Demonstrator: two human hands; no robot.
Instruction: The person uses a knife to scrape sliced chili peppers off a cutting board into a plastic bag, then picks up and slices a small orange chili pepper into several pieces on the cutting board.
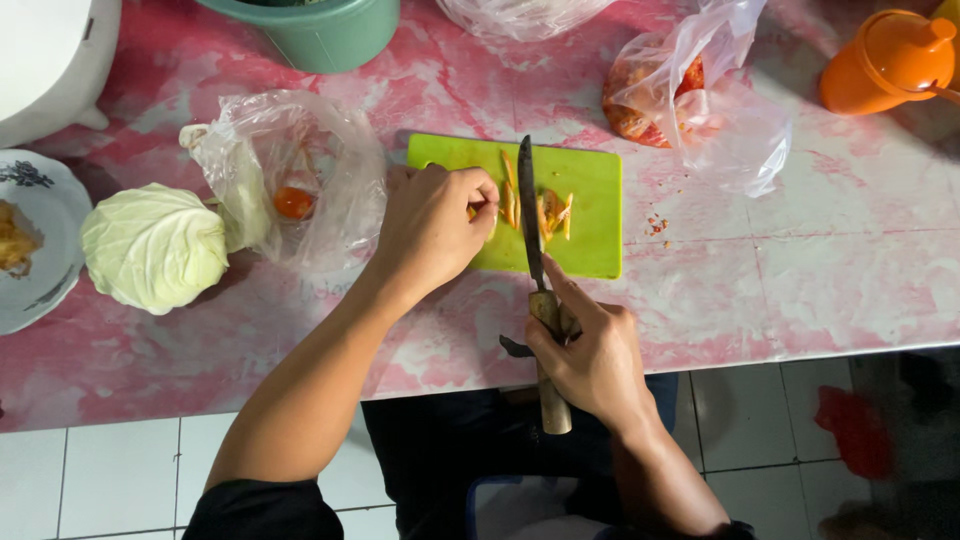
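Note:
A green cutting board (585, 210) lies on the pink marbled table (800, 270). Thin orange-yellow vegetable strips (552, 212) sit on the board. My right hand (590, 355) grips the wooden handle of a long knife (530, 215), index finger stretched along the blade's back, and the blade lies across the board among the strips. My left hand (435, 225) rests on the board's left part, fingers curled and pinching a small piece at the blade's left side.
A pale cabbage (153, 247) lies at left beside a clear bag holding an orange vegetable (293, 202). A patterned plate (35, 235), a green bucket (320, 35), a bag of red food (680, 95) and an orange jug (885, 60) stand around.

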